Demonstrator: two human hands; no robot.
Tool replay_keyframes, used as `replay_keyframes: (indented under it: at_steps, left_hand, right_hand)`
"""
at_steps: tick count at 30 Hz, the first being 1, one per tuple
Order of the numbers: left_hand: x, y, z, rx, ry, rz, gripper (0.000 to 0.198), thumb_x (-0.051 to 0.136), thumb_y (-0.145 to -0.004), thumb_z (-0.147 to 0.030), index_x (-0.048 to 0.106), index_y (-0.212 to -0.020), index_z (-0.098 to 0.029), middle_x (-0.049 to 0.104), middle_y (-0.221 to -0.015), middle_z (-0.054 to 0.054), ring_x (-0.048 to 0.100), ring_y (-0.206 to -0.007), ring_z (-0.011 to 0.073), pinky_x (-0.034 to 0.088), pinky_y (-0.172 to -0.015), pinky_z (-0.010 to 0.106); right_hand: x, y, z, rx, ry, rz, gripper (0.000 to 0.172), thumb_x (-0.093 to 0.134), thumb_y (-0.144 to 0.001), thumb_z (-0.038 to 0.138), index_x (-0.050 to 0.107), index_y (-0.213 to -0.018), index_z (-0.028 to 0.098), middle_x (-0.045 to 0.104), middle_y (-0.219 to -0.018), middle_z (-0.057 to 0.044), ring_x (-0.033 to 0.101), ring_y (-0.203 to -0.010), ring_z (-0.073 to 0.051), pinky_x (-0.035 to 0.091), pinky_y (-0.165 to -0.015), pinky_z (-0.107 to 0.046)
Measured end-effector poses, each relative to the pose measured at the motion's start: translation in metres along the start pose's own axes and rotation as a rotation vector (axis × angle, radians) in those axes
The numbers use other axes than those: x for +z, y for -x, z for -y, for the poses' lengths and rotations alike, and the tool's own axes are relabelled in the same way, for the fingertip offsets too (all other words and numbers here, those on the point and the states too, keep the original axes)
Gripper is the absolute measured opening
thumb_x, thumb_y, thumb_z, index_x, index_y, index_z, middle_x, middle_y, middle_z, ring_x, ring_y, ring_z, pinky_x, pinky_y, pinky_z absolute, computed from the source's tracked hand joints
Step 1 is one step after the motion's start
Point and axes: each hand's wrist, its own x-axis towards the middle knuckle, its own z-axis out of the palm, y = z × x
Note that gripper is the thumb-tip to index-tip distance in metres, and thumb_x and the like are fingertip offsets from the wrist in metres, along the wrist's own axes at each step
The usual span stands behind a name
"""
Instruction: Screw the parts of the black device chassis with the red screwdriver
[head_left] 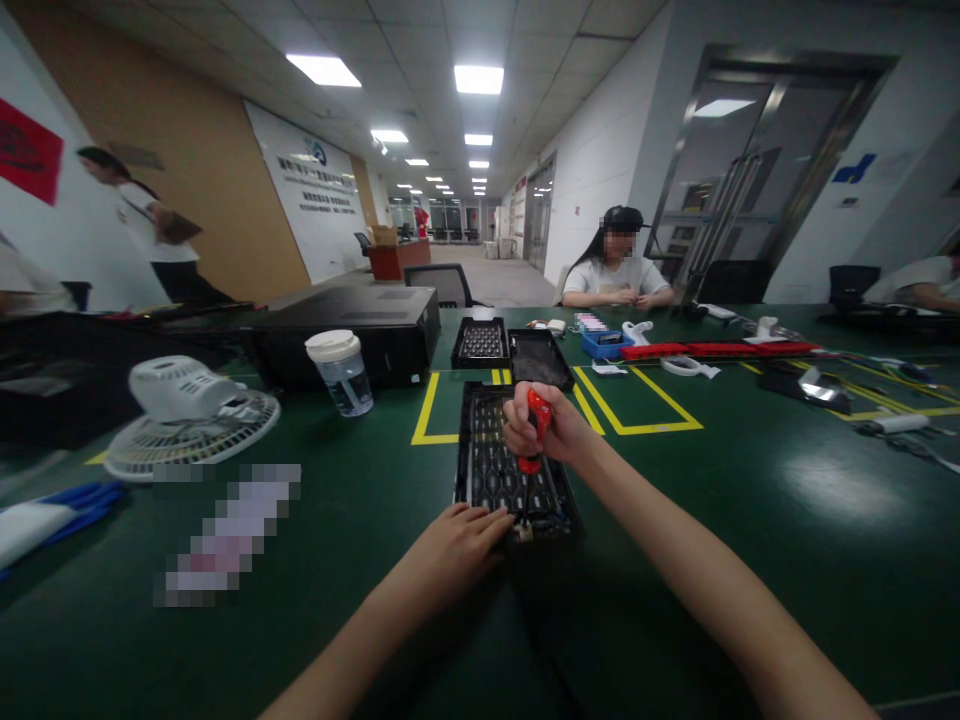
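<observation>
In front of me on the green table lies an open black case (463,450) with rows of dark round-edged cells inside. My right hand (551,425) is wrapped round the red handle of a screwdriver (534,430). Its shaft points down to the near right part of the case, where small parts and wires sit; the exact contact of the tip is too small to tell. My left hand (461,548) rests flat on the near left edge of the case, fingers stretched out beside the screwdriver tip.
Beyond the case stand another black case with cells (481,342) and a black lid-like tray (541,358). At left are a lidded water bottle (346,375), a white fan (187,415) and a black computer case (352,335). A seated person (619,265) is across the table.
</observation>
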Motion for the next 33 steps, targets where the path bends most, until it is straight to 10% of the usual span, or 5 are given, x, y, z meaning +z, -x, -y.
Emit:
replay_keyframes:
  at_steps: [33]
  left_hand:
    - [-0.002,0.0,-0.001,-0.005,0.001,0.02,0.044,0.051,-0.083,-0.021,0.041,-0.126,-0.022,0.054,-0.127,0.004,0.055,-0.109,0.0213,0.041,-0.092,0.039]
  right_hand:
    - [0.029,0.0,-0.011,-0.073,0.236,-0.253,0.026,0.044,-0.086,0.03,0.054,-0.069,0.014,0.051,-0.05,0.004,0.043,-0.035,-0.007,0.032,-0.035,-0.018]
